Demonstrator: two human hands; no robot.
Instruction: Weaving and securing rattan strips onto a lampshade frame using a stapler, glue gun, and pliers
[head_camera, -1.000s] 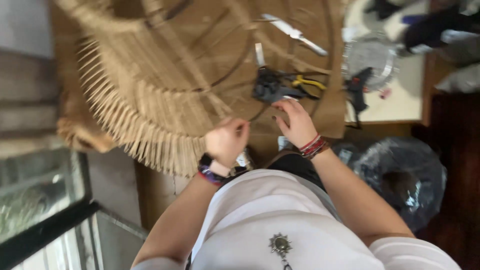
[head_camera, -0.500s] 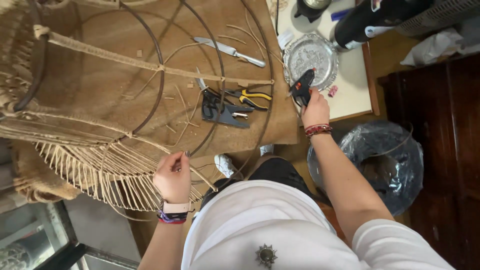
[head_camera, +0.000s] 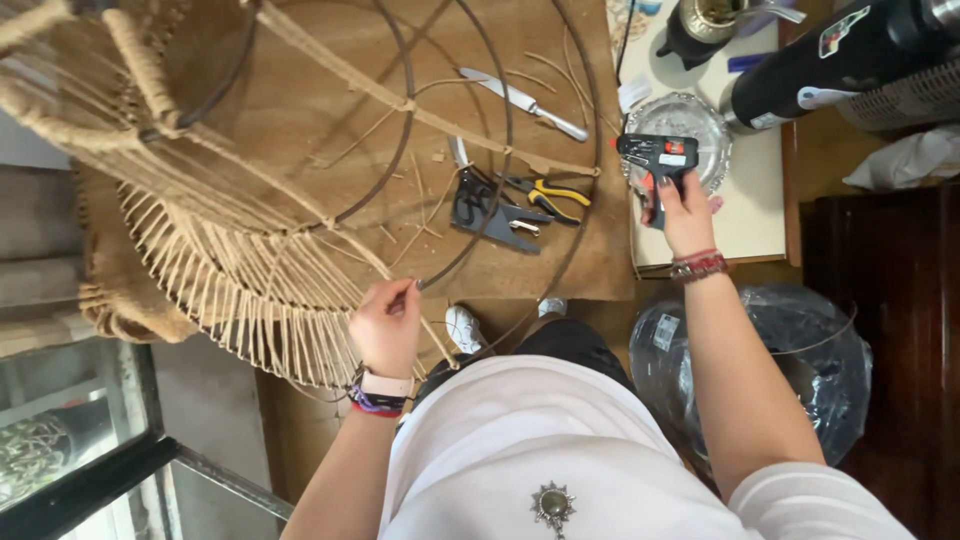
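Near the person's body, the left hand (head_camera: 385, 325) pinches a dark wire ring (head_camera: 505, 180) of the woven rope frame (head_camera: 230, 270); further out, the right hand (head_camera: 685, 210) grips a black glue gun (head_camera: 655, 155) above the glass dish (head_camera: 690, 130), past scissors (head_camera: 480, 205) and pliers (head_camera: 545, 192) on the table (head_camera: 330, 110)

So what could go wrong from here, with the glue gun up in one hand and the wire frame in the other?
1. The right hand lifts the glue gun over the glass dish; its cord may snag nearby clutter.
2. The left hand alone pinches the wire frame; it could slip or swing.
3. Loose knife, scissors and pliers lie under the frame; a shift may drag them off.
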